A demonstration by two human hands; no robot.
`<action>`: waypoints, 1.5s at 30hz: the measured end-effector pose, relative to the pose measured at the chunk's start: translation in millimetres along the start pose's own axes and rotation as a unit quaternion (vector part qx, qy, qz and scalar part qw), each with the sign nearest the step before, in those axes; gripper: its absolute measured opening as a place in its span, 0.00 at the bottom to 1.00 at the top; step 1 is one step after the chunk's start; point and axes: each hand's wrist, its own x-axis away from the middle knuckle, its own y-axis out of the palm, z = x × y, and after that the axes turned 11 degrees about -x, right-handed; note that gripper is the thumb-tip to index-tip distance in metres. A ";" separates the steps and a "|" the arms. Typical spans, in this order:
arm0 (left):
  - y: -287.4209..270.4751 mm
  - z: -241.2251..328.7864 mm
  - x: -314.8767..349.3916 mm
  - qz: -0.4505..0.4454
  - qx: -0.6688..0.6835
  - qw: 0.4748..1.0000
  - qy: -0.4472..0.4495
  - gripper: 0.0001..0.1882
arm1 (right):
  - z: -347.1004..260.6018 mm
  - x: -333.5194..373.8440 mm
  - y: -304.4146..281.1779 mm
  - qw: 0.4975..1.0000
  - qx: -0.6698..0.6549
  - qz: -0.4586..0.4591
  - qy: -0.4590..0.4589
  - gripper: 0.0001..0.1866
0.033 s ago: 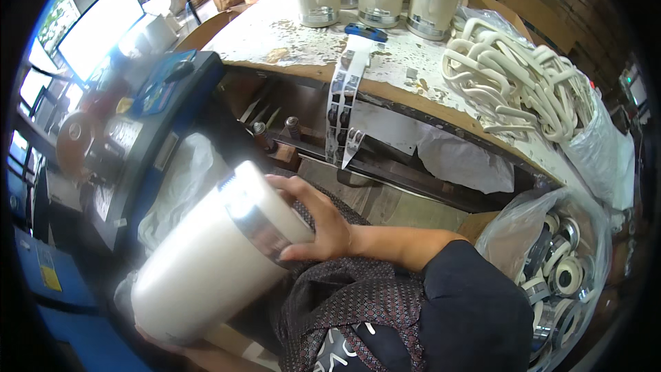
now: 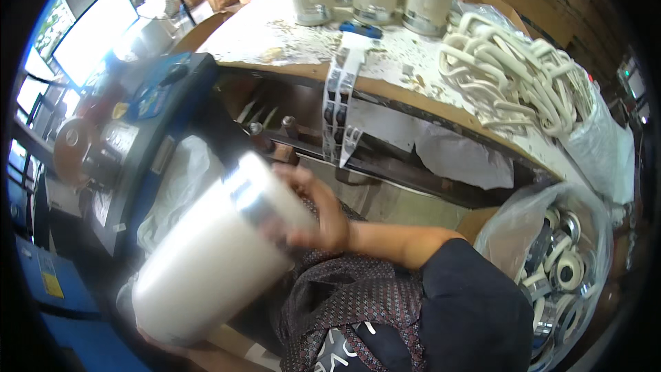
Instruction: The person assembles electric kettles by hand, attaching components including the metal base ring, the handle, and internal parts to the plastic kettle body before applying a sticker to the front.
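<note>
Both our hands are on one cream vessel (image 2: pixel 206 269): the right hand (image 2: pixel 320 217) is wrapped round its upper, banded end, while the left hand (image 2: pixel 162 346) is under the lower end, mostly hidden, so we cannot tell how firmly it holds. Largest around us is the worktop (image 2: pixel 255 34), well apart from the vessel, so it would catch nothing if our grip failed; the piece could fall past our lap. Next comes the dark machine bench (image 2: pixel 147 148) at left, nearer to the vessel: a hasty turn that way could knock the glossy wall against its edge and scuff it. Beside our right sleeve (image 2: pixel 475 296), the clear bag (image 2: pixel 499 244) of round parts (image 2: pixel 568 272) stands open; an arm swung wide could snag the film and spill some. The vessel itself lies tilted in front of our apron (image 2: pixel 372 296), smooth and thick-bodied, so we judge that a weak left hold could let its lower end slide away. Smallest is the silver band (image 2: pixel 251 196); gripping too hard there could mark it, though blur hides how the right fingertips press.
</note>
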 end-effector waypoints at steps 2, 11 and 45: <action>19.7 11.6 -0.2 0.126 -0.013 0.989 0.082 0.41 | 62.1 -12.4 -21.3 0.983 -0.100 0.087 0.129 0.28; 143.9 124.2 8.9 -0.522 0.160 0.722 0.425 0.15 | 146.7 38.5 -18.5 0.781 0.037 -0.287 0.554 0.33; 58.5 -0.6 49.8 -0.315 -0.143 0.861 0.374 0.41 | 59.0 17.2 28.6 0.915 -0.068 -0.284 0.279 0.16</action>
